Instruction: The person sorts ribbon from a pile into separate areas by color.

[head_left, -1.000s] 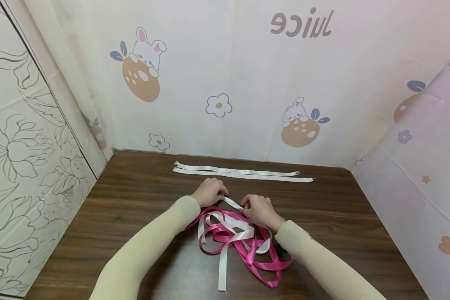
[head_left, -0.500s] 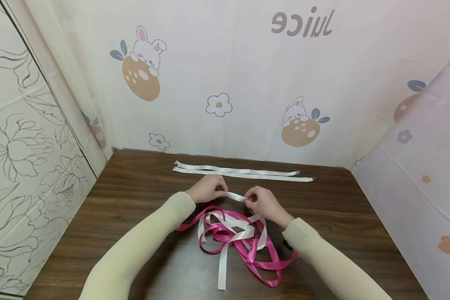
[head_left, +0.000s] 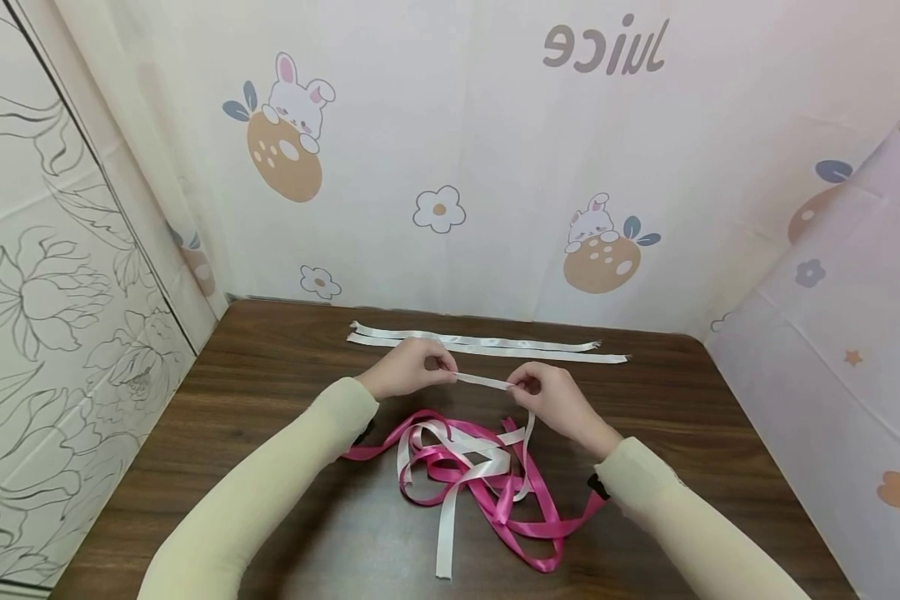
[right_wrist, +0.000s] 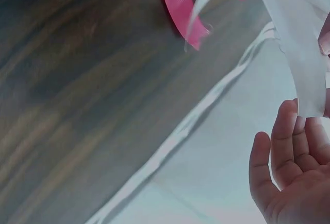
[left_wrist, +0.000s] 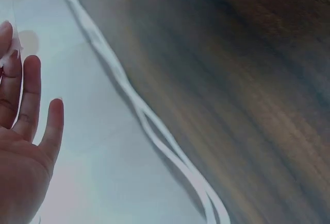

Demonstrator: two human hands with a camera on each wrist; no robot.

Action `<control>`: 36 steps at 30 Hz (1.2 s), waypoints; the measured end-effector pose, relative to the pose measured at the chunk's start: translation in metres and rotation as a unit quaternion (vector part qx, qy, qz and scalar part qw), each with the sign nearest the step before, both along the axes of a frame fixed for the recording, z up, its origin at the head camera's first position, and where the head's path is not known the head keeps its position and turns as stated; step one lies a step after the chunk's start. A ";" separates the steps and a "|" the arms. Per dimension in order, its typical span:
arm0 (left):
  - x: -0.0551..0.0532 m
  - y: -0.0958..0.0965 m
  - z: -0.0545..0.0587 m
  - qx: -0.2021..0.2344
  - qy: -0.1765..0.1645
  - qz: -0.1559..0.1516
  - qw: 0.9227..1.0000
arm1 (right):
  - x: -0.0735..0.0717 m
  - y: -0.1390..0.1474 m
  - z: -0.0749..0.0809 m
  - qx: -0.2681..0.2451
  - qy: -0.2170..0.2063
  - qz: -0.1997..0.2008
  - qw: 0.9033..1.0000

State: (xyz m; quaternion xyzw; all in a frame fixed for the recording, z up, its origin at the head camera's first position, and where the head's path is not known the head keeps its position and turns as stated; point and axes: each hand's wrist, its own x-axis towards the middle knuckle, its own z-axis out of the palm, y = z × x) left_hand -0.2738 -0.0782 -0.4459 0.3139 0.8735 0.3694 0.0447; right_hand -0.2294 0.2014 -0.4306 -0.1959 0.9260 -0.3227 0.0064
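Observation:
In the head view my left hand (head_left: 411,368) and right hand (head_left: 558,402) pinch a white ribbon (head_left: 483,381), pulled straight between them above the table. From the right hand, the ribbon hangs down toward a tangle of pink ribbon (head_left: 553,528) and white ribbon (head_left: 444,542). The left wrist view catches part of the left hand (left_wrist: 23,162), thumb and forefinger on the ribbon's frayed end, other fingers extended. A broad length of the white ribbon (right_wrist: 299,54) passes the right hand (right_wrist: 304,183) in the right wrist view.
Two cut white ribbons (head_left: 495,352) lie side by side along the back of the brown wooden table (head_left: 285,383). Behind it hangs a printed curtain (head_left: 510,208). A line-drawn floral panel (head_left: 52,292) stands at the left.
Both hands have risen away from the tangle and spread apart, drawing out a longer, straighter stretch of white ribbon. A length of it now lifts off the pile below the right hand.

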 end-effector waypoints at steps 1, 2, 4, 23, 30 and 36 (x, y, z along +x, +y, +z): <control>0.001 -0.001 0.003 0.008 -0.003 0.001 1.000 | 0.002 0.002 0.003 0.001 0.006 -0.001 1.000; 0.002 -0.003 0.006 0.015 -0.005 0.004 1.000 | 0.003 0.004 0.006 0.002 0.013 0.000 1.000; 0.004 -0.006 0.011 0.028 -0.011 0.011 0.999 | 0.006 0.008 0.011 0.005 0.028 0.002 1.000; 0.012 -0.052 0.034 0.092 -0.021 0.068 0.993 | 0.028 0.051 0.057 0.023 0.147 -0.010 0.989; 0.015 -0.069 0.035 0.095 -0.027 0.098 0.990 | 0.035 0.069 0.065 0.028 0.149 -0.030 0.988; 0.016 -0.084 0.035 0.098 -0.028 0.117 0.988 | 0.035 0.084 0.068 0.025 0.169 -0.047 0.984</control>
